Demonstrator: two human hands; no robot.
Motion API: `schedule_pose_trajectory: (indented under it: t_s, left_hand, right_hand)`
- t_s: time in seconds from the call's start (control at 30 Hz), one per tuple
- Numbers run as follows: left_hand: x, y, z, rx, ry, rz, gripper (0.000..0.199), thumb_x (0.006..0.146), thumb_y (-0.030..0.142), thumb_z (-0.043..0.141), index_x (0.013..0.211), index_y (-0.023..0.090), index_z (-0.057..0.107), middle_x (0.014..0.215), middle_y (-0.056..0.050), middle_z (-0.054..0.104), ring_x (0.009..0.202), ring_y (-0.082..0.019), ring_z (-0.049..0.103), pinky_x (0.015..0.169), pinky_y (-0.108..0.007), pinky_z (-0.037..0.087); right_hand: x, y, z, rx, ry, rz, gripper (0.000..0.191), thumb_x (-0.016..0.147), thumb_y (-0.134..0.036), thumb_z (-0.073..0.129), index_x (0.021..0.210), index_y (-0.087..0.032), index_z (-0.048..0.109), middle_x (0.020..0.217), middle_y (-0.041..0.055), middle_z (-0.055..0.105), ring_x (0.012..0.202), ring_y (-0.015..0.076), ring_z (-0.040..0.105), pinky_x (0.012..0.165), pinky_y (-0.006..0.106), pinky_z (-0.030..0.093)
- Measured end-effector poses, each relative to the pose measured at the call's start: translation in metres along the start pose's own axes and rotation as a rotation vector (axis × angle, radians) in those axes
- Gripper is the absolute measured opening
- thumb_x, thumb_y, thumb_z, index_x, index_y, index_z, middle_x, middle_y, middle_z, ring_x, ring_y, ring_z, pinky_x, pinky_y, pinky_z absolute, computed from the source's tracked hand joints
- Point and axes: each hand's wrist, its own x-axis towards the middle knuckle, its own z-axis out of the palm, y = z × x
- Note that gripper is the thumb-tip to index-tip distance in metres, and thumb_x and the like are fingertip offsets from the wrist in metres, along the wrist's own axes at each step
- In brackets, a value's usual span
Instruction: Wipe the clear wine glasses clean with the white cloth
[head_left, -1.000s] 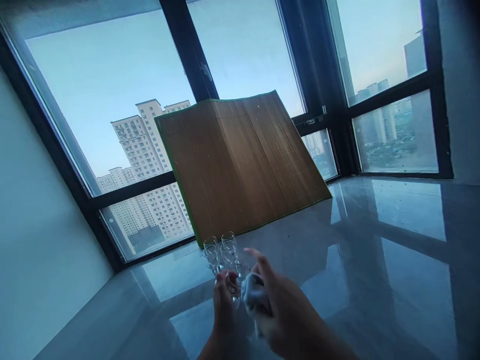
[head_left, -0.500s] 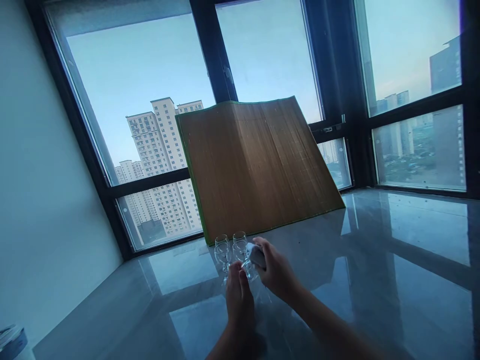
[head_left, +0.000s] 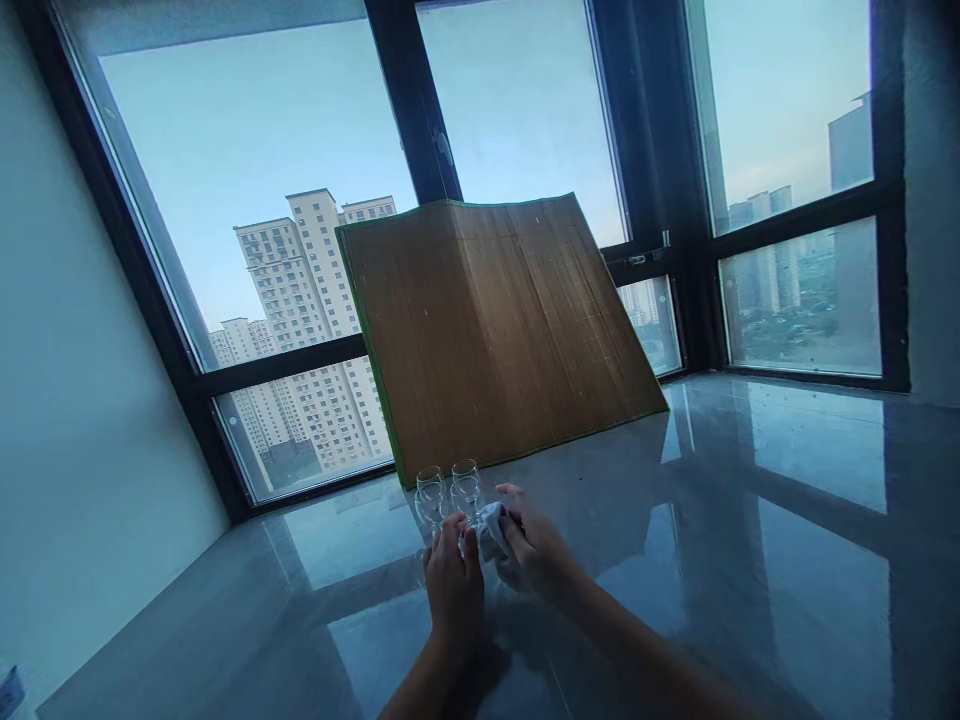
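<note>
Several small clear stemmed glasses stand together on the glossy grey surface, among them a left wine glass [head_left: 430, 484] and a right wine glass [head_left: 465, 480]. Just in front of them, my left hand [head_left: 454, 580] is closed on a clear wine glass, mostly hidden by the fingers and cloth. A pale crumpled cloth [head_left: 493, 532] is gripped by my right hand [head_left: 538, 548], with one finger sticking out above it. The cloth meets the glass close to my left fingertips.
Behind the glasses a large brown woven mat [head_left: 495, 330] with green edging leans against the dark window frame [head_left: 409, 90]. The shiny surface [head_left: 600, 640] reflects the windows. A plain wall [head_left: 82, 350] rises at left, and part of a container [head_left: 11, 690] shows in the lower left corner.
My right hand and the cloth have come lower, and more of the cloth shows below the fingers. My left hand stays beside the cloth. The whole view has shifted slightly.
</note>
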Motion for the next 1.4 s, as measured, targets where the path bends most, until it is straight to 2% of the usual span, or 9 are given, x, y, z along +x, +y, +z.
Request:
schedule_pose_trajectory:
  t_s: [0.1, 0.2, 0.3, 0.53, 0.7, 0.83, 1.07, 1.27, 1.4]
  left_hand:
    - [-0.001, -0.001, 0.002, 0.038, -0.01, 0.052, 0.027, 0.089, 0.047, 0.061, 0.102, 0.025, 0.071, 0.105, -0.01, 0.075, 0.103, -0.032, 0.065, 0.096, -0.044, 0.039]
    - [-0.004, 0.0, 0.005, 0.092, -0.022, 0.107, 0.028, 0.091, 0.047, 0.059, 0.104, 0.025, 0.07, 0.103, -0.009, 0.074, 0.101, -0.031, 0.066, 0.095, -0.043, 0.038]
    - [-0.004, 0.0, 0.005, 0.118, -0.024, 0.147, 0.03, 0.092, 0.048, 0.058, 0.107, 0.025, 0.07, 0.104, -0.009, 0.074, 0.101, -0.031, 0.066, 0.095, -0.042, 0.038]
    - [0.001, -0.008, 0.0, 0.208, 0.021, 0.192, 0.031, 0.095, 0.047, 0.052, 0.108, 0.025, 0.069, 0.107, -0.01, 0.076, 0.101, -0.03, 0.067, 0.089, -0.04, 0.037]
    - [0.008, -0.017, -0.005, 0.263, 0.081, 0.176, 0.029, 0.097, 0.042, 0.048, 0.106, 0.024, 0.068, 0.108, -0.008, 0.076, 0.1, -0.028, 0.069, 0.088, -0.039, 0.039]
    - [0.012, -0.022, -0.009, 0.324, 0.061, 0.153, 0.034, 0.101, 0.04, 0.038, 0.105, 0.024, 0.067, 0.104, -0.006, 0.077, 0.091, -0.024, 0.071, 0.087, -0.039, 0.041]
    - [0.012, -0.025, -0.011, 0.425, 0.099, 0.243, 0.039, 0.103, 0.038, 0.031, 0.109, 0.022, 0.066, 0.103, -0.007, 0.078, 0.088, -0.022, 0.072, 0.082, -0.036, 0.044]
    - [0.012, -0.026, -0.013, 0.478, 0.112, 0.346, 0.039, 0.105, 0.037, 0.03, 0.108, 0.021, 0.066, 0.099, -0.006, 0.078, 0.081, -0.02, 0.071, 0.078, -0.034, 0.044]
    - [0.01, -0.019, -0.013, 0.498, 0.063, 0.492, 0.038, 0.105, 0.033, 0.032, 0.103, 0.021, 0.067, 0.095, -0.006, 0.078, 0.08, -0.019, 0.071, 0.077, -0.033, 0.043]
  right_hand:
    - [0.002, 0.01, 0.005, -0.033, 0.073, -0.063, 0.046, 0.093, -0.019, 0.043, 0.138, -0.018, 0.039, 0.088, 0.0019, 0.064, 0.073, 0.0168, 0.063, 0.069, 0.029, 0.05]
    - [0.001, 0.018, 0.009, -0.116, 0.248, -0.158, 0.056, 0.082, -0.011, 0.046, 0.137, -0.019, 0.038, 0.104, 0.0071, 0.06, 0.083, 0.0178, 0.063, 0.074, 0.031, 0.053]
    - [0.0, 0.019, 0.009, -0.225, 0.315, -0.146, 0.054, 0.079, -0.009, 0.047, 0.132, -0.019, 0.042, 0.101, 0.0065, 0.059, 0.081, 0.0188, 0.062, 0.072, 0.031, 0.052]
    - [-0.003, 0.002, 0.002, -0.046, 0.044, -0.1, 0.065, 0.083, -0.012, 0.052, 0.145, -0.023, 0.038, 0.097, 0.0035, 0.069, 0.081, 0.0178, 0.066, 0.077, 0.031, 0.053]
    - [-0.007, -0.004, -0.003, -0.001, -0.148, -0.181, 0.094, 0.073, -0.013, 0.065, 0.158, -0.026, 0.026, 0.134, 0.0123, 0.06, 0.12, 0.0254, 0.06, 0.103, 0.041, 0.047]
    - [-0.009, -0.007, -0.005, -0.126, -0.339, -0.08, 0.114, 0.071, -0.021, 0.075, 0.164, -0.029, 0.009, 0.138, 0.0136, 0.058, 0.123, 0.0308, 0.058, 0.103, 0.044, 0.045]
    - [-0.011, -0.009, 0.002, -0.175, -0.379, -0.011, 0.124, 0.068, -0.016, 0.076, 0.164, -0.03, -0.001, 0.126, 0.0117, 0.067, 0.106, 0.0298, 0.066, 0.09, 0.04, 0.049]
    - [-0.01, -0.009, 0.004, -0.15, -0.365, -0.059, 0.122, 0.068, -0.01, 0.068, 0.163, -0.028, -0.007, 0.117, 0.0085, 0.07, 0.087, 0.0219, 0.066, 0.078, 0.034, 0.05]
    - [-0.01, -0.004, 0.009, -0.093, -0.4, -0.052, 0.125, 0.064, -0.013, 0.074, 0.164, -0.029, 0.0, 0.11, 0.0062, 0.073, 0.085, 0.0222, 0.068, 0.077, 0.033, 0.051]
